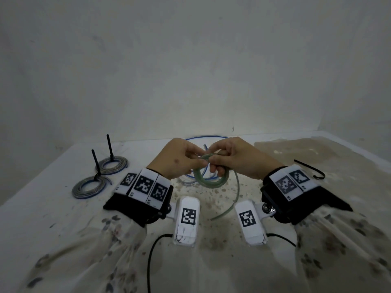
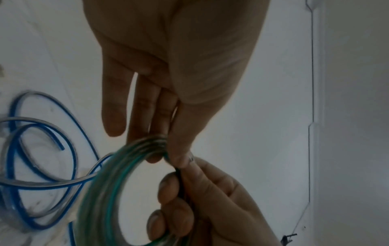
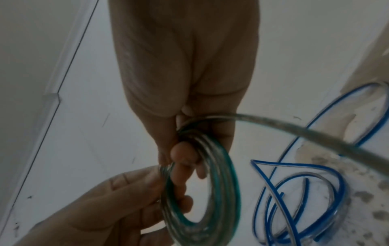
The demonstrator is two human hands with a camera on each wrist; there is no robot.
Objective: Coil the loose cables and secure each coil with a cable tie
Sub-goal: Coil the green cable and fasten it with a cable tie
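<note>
Stained white table [image 1: 63, 218], bare wall behind. At frame centre, green coil [image 1: 211, 179] pinched at its top between left hand [image 1: 179, 159] and right hand [image 1: 239, 159], fingers curled round the turns; tail [image 1: 230, 204] loose at lower right. Likely risks: turns springing apart if either pinch slackens; snagging on blue cable [image 1: 203, 138] behind. Spare tie [image 1: 309, 169] far right; tied coils [image 1: 101, 175] left.

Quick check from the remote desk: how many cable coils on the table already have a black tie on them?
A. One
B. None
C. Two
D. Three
C. Two blue-striped coils lie at the left of the table, the nearer tied coil and the farther tied coil, each with a black tie tail standing up, while both hands hold the green coil with no tie on it that these views show.
</note>
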